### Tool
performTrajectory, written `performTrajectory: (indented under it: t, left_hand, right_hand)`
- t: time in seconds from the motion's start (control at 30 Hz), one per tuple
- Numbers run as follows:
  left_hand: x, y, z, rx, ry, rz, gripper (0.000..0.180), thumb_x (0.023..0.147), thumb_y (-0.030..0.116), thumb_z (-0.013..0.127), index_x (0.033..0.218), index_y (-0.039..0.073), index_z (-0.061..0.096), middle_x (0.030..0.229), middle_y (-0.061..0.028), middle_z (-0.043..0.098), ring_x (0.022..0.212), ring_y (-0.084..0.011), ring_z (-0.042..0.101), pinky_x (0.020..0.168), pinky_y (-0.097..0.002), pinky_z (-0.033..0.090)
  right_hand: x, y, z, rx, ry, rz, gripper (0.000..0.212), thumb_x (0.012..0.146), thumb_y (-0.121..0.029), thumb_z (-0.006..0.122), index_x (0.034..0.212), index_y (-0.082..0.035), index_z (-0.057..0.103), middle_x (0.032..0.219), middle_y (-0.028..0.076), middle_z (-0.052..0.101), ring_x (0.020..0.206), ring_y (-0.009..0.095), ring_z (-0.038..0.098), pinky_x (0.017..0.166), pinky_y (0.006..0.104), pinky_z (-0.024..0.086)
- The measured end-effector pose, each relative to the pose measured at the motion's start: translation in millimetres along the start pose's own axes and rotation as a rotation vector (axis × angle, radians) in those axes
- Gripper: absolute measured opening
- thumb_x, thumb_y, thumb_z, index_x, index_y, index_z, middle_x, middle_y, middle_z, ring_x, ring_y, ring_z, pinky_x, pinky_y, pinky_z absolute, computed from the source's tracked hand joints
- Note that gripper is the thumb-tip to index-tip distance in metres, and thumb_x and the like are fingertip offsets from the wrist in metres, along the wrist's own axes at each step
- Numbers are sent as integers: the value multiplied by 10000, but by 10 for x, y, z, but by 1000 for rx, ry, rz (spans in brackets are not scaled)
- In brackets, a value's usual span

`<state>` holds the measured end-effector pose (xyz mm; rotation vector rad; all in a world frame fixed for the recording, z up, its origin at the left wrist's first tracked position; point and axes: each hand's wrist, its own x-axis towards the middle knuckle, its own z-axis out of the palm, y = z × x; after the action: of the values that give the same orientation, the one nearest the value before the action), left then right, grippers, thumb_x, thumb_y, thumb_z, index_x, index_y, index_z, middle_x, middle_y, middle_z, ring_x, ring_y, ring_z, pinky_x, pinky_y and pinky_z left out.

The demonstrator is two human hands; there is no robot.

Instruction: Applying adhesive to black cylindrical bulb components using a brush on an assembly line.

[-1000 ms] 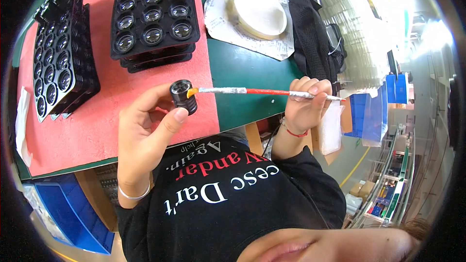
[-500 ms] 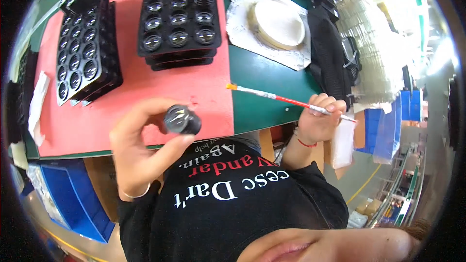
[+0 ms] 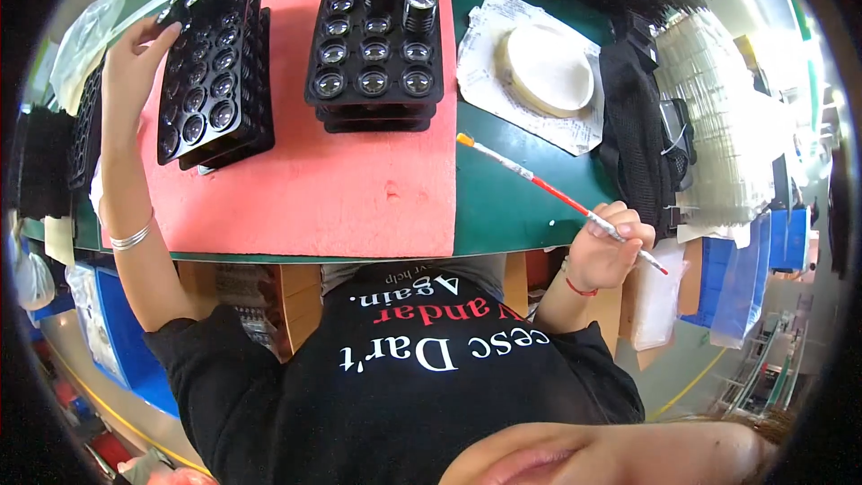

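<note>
My left hand (image 3: 135,58) reaches to the far left side of the left black tray (image 3: 205,151). Its thumb and fingers are closed at a small black lens barrel (image 3: 171,14) near the tray's far end; the fingers partly cover it. Glass-topped lens pieces fill the tray's pockets, and several stand higher at its far end. My right hand (image 3: 612,247), off the table's near edge, grips a thin paintbrush (image 3: 561,195) with a red and white handle. The orange brush tip points up and left, above the green tabletop, touching nothing.
A second stack of black lens trays (image 3: 373,103) stands on the pink mat (image 3: 305,202). Right of it, a round white dish (image 3: 552,72) rests on a paper-wrapped pad (image 3: 480,63). Beyond are a black mesh bag (image 3: 628,108) and stacked clear trays (image 3: 718,117). Blue bins (image 3: 130,332) stand below left.
My left hand has carried the lens barrel from near my body up and left to the left tray. The brush stays in my right hand, tilted more steeply. The view has shifted slightly.
</note>
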<state>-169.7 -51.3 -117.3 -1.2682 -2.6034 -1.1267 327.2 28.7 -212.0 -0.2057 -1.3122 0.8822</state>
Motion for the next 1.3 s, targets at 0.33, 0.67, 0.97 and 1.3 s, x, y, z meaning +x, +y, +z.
performTrajectory:
  t: [0.33, 0.67, 0.97, 1.3]
  left_hand:
    - [89, -5, -38, 206, -74, 88, 388, 755, 328, 637, 988, 18, 624, 802, -58, 615, 749, -134, 549, 738, -257, 409]
    - [-388, 1098, 221, 127, -41, 483, 341, 751, 318, 645, 968, 57, 619, 896, -102, 594, 866, -198, 557, 780, -316, 410]
    - [-82, 1476, 717, 339, -262, 485, 391, 727, 331, 637, 928, 1, 580, 860, -131, 593, 810, -264, 569, 730, -326, 424]
    - [-802, 1508, 403, -173, -146, 650, 231, 723, -24, 586, 942, 36, 549, 862, -4, 558, 737, -66, 495, 656, -195, 397]
  right_hand:
    - [-3, -7, -9, -22, -31, -28, 246, 902, -239, 432, 797, -20, 473, 611, 80, 490, 519, 151, 462, 443, 249, 375]
    - [-1, -16, 9, -15, 7, -11, 254, 893, -254, 453, 791, -22, 475, 574, 93, 493, 482, 159, 465, 430, 254, 377]
    - [-12, -17, -82, 67, 69, 12, 235, 881, -182, 474, 787, 29, 513, 639, 134, 532, 526, 192, 511, 462, 269, 413]
    - [351, -126, -303, -615, 100, -149, 177, 877, -101, 485, 840, 53, 562, 701, 126, 594, 611, 139, 572, 565, 223, 440]
